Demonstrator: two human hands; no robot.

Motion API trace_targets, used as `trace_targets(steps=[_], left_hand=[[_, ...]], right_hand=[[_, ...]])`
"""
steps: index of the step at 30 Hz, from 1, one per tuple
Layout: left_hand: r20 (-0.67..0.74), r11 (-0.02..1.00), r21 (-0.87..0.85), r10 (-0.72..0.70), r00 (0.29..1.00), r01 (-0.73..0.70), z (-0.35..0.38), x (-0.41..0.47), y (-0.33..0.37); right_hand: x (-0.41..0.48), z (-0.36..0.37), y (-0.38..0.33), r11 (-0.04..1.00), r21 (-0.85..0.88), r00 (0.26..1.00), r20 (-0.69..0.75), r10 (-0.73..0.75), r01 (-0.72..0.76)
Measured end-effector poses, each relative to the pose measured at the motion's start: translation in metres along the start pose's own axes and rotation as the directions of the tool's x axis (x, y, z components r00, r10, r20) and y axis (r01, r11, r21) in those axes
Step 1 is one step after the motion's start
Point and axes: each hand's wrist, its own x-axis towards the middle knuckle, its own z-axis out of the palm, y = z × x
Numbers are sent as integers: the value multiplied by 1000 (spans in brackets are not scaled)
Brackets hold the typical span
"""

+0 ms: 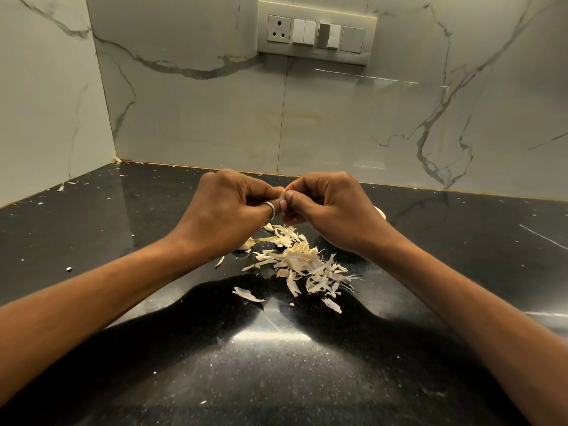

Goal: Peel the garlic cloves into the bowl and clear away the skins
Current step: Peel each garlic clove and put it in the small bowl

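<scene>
Checker: Hands, state?
Me: Both curled, held up over the skins [304,262]. My left hand [227,207] and right hand [325,207] meet at the fingertips and pinch one clove [282,194] between thumbs and forefingers. Only a pale sliver of it shows.
Checker: Peeled yet?
Me: Cannot tell, my fingers hide most of it.
Checker: Clove against the skins?
Me: Above their far edge, up off the counter [307,379], not touching them.
Checker: Skins themselves?
Me: Loose heap of pale papery strips on the black counter, between my forearms. A few stray flakes just on the near side of the heap, tiny specks well to its left.
Checker: Other garlic?
Me: Left lump [246,245], pale and clove-like, just left of the skins, partly under my left wrist. Right lump [381,213], far right of the skins, mostly behind my right hand.
Checker: Rest?
Me: Ring [270,209] on my left hand, which finger I cannot tell. Switch panel [316,33] on the marble wall [199,118], well beyond the skins.
</scene>
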Motion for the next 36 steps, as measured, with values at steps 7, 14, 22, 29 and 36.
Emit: trace_targets(steps=[7,14,22,29,36], left_hand=[[9,1000,1,15,1000,-15,0,0,1],[15,1000,-4,22,1000,-22,-1,0,2],[19,999,4,46,999,-46,0,-1,4],[9,1000,-26,8,1000,-8,-1,1,1],[12,1000,20,13,1000,-14,1,0,-1]], right_hand=[[0,-2,0,1000,16,1000,-8,12,-12],[0,-4,0,999,45,1000,14,23,-24],[-1,-4,-1,997,63,999,10,52,-53],[-2,-4,-6,994,94,998,-9,60,-59],[-1,-3,-4,992,102,997,-1,72,-72]])
